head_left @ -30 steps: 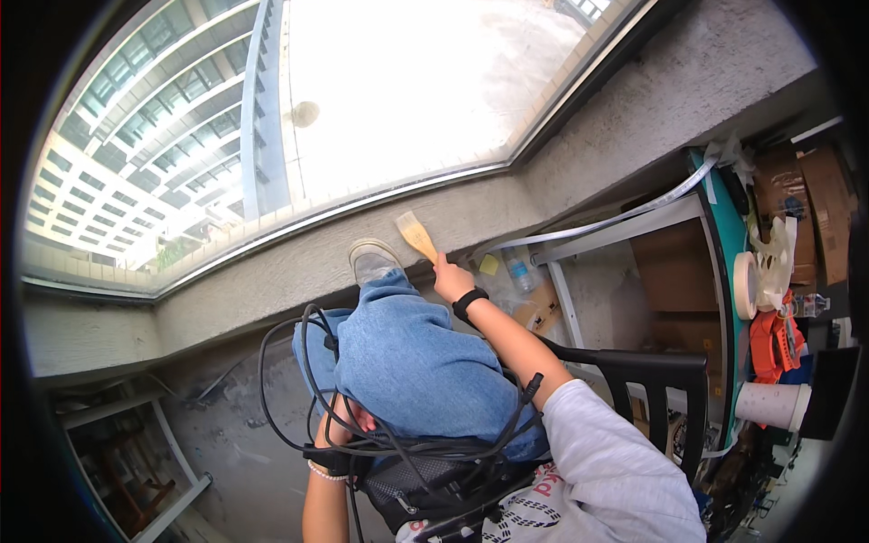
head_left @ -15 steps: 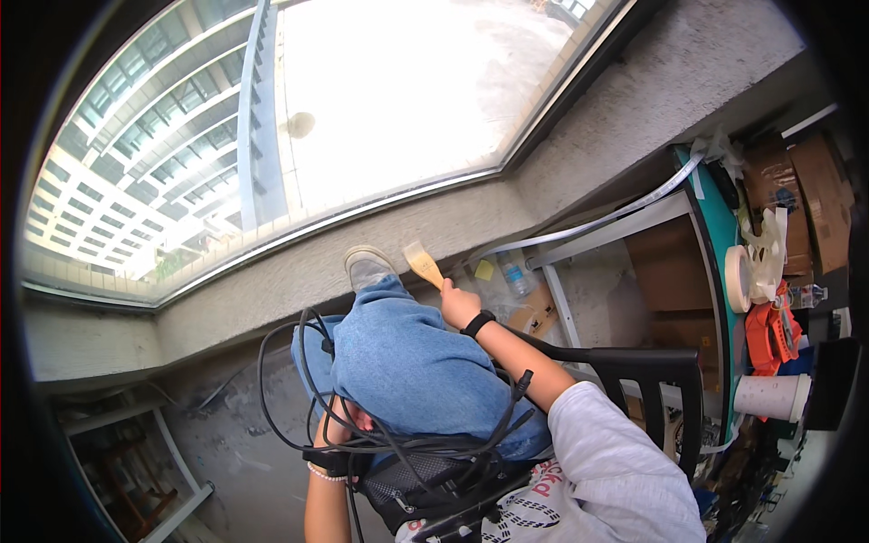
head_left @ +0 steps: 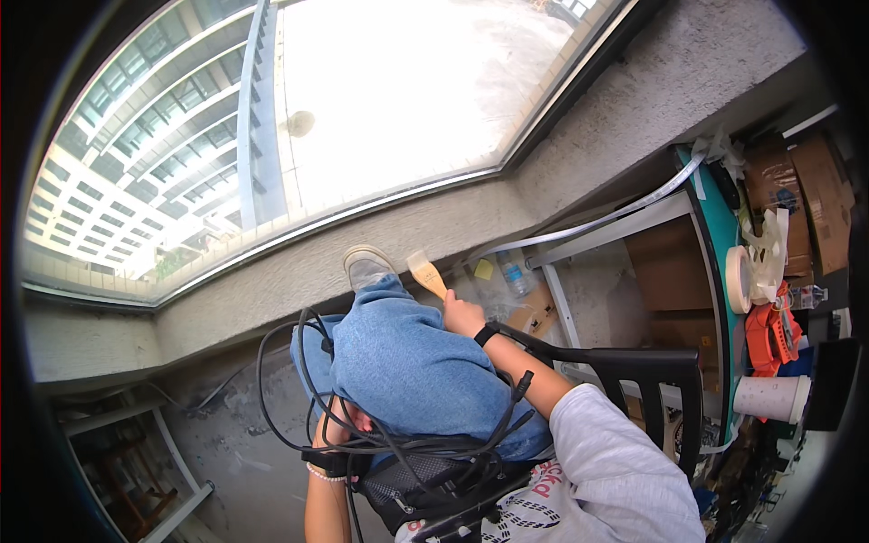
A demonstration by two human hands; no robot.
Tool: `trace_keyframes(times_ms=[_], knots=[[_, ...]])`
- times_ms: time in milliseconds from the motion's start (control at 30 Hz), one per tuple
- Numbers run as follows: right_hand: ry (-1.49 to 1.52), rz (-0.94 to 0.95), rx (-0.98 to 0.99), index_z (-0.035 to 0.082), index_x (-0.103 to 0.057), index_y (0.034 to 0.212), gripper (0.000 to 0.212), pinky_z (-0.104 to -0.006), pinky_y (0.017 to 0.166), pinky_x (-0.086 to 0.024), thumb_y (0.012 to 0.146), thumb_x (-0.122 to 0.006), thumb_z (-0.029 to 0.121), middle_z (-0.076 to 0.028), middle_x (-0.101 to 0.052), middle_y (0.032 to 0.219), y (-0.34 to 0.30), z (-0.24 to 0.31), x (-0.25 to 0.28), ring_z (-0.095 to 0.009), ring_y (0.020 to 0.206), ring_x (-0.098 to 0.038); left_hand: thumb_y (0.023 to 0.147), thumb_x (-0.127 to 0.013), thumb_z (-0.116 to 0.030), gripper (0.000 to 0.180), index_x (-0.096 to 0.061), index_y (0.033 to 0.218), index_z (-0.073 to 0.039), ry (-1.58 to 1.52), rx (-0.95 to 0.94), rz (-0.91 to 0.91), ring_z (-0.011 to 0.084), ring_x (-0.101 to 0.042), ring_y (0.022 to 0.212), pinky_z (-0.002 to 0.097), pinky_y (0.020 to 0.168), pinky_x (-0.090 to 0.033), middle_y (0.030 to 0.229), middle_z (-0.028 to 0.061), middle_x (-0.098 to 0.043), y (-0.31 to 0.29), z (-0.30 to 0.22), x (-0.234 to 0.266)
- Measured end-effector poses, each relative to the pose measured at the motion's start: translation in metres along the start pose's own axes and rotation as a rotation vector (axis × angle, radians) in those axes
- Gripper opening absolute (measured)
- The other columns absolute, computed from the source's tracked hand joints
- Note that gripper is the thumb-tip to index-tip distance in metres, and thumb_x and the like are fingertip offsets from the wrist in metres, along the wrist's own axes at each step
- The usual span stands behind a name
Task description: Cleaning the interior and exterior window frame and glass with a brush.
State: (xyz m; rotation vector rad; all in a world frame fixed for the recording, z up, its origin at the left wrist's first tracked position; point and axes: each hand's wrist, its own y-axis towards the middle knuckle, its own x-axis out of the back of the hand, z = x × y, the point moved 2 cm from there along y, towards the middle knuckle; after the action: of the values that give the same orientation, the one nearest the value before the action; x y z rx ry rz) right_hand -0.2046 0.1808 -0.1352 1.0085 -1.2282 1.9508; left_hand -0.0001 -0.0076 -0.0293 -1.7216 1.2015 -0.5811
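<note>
Evidently the work in hand is centring on a flat brush (head_left: pixel 426 274), its pale bristles pointing away from the person around the near edge of the concrete ledge (head_left: pixel 262 294), just right of a shoe (head_left: pixel 369 268) that is resting at that edge. Whether the bristles are touching the concrete, I cannot tell. The right hand (head_left: pixel 463 316) is gripping the handle's end, fingers curled closed around it. The left hand (head_left: pixel 351 422) is lying beside the bent leg (head_left: pixel 407 362), partly hidden by black cables (head_left: pixel 389 445); how far open it is, or whether it is holding anything, is not showing. The step seems to be brushing at the ledge; another stroke would be calling for bristles meeting the concrete and passing clear of the shoe.
</note>
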Motion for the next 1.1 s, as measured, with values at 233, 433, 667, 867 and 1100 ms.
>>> trace_keyframes(times_ms=[233, 433, 667, 867, 1100], knots=[[0.002, -0.008, 0.01, 0.004, -0.034, 0.09, 0.021, -0.0465, 0.054, -0.043, 0.082, -0.036, 0.022, -0.019, -0.057, 0.066, -0.003, -0.004, 0.0, -0.037, 0.062, -0.056, 0.076, -0.039, -0.054, 0.057, -0.053, 0.057, -0.003, -0.007, 0.022, -0.053, 0.0137, -0.049, 0.038, 0.0204, 0.035, -0.037, 0.047, 0.0058, -0.051, 0.0, -0.003, -0.004], [0.035, -0.005, 0.005, 0.003, -0.035, 0.089, 0.023, -0.0473, 0.054, -0.043, 0.082, -0.035, 0.025, -0.02, -0.057, 0.066, -0.007, 0.003, 0.006, -0.037, 0.061, -0.056, 0.076, -0.039, -0.052, 0.055, -0.052, 0.056, -0.002, -0.008, 0.049, -0.037, 0.0151, -0.05, 0.037, 0.0212, 0.034, -0.038, 0.047, 0.0072, -0.051, -0.001, -0.003, -0.002], [0.104, 0.033, -0.011, 0.002, -0.036, 0.09, 0.024, -0.0455, 0.057, -0.044, 0.08, -0.04, 0.024, -0.02, -0.058, 0.07, -0.005, -0.002, 0.0, -0.036, 0.064, -0.057, 0.076, -0.039, -0.053, 0.056, -0.052, 0.057, -0.002, 0.057, -0.015, -0.078, 0.015, -0.05, 0.038, 0.0203, 0.034, -0.038, 0.047, 0.0073, -0.051, -0.011, -0.012, -0.008], [0.076, -0.026, 0.025, 0.001, -0.038, 0.087, 0.024, -0.0459, 0.055, -0.044, 0.079, -0.041, 0.024, -0.02, -0.057, 0.066, -0.009, 0.005, 0.012, -0.036, 0.062, -0.056, 0.08, -0.038, -0.043, 0.045, -0.053, 0.064, -0.004, 0.001, 0.016, -0.077, 0.013, -0.048, 0.036, 0.0214, 0.03, -0.035, 0.047, 0.0051, -0.05, -0.015, -0.014, -0.01], [-0.007, -0.057, 0.063, 0.002, -0.05, 0.076, 0.027, -0.042, 0.056, -0.045, 0.074, -0.049, 0.028, -0.017, -0.058, 0.068, -0.016, -0.001, 0.034, -0.034, 0.064, -0.057, 0.078, -0.037, -0.049, 0.054, -0.052, 0.057, -0.001, 0.085, -0.01, -0.069, 0.0151, -0.051, 0.039, 0.0206, 0.034, -0.037, 0.047, 0.008, -0.052, -0.009, -0.011, -0.008]])
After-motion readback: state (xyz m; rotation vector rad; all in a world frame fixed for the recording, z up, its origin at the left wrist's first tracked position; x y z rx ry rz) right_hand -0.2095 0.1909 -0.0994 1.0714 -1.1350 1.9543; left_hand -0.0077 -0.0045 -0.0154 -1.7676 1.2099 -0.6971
